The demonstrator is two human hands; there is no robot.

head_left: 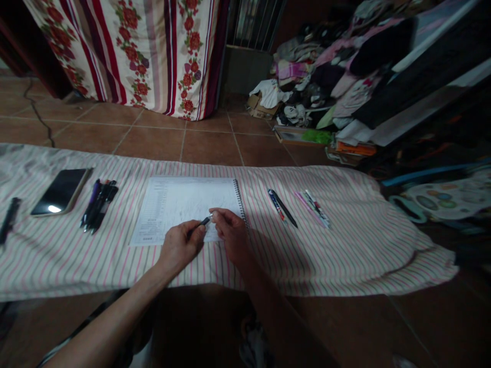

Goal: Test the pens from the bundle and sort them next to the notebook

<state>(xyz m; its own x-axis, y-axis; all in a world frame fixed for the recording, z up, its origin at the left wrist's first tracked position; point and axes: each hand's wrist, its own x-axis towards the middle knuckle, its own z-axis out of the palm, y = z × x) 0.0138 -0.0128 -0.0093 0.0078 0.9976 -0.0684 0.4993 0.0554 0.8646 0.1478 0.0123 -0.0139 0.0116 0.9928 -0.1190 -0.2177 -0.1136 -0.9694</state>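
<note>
My left hand (183, 242) is closed around a dark pen (206, 221), whose silvery end points up to the right. At that end the fingers of my right hand (232, 232) are pinched together; whether they grip the tip itself or a small part on it I cannot make out. Under both hands lies a spiral notebook (192, 197), open to a white page with printed text down its left side and faint marks in the middle. To the right of it rest a black pen (284, 208) and a patterned pen (276, 205) side by side.
Farther right are several slim coloured pens (312, 208). Left of the notebook lie a bunch of dark pens (98, 207), a phone (61, 191) and a black pen or marker (9, 220). A striped cloth (345, 245) covers the table. Beyond are a floral curtain (153, 51) and piled clothes (326, 76).
</note>
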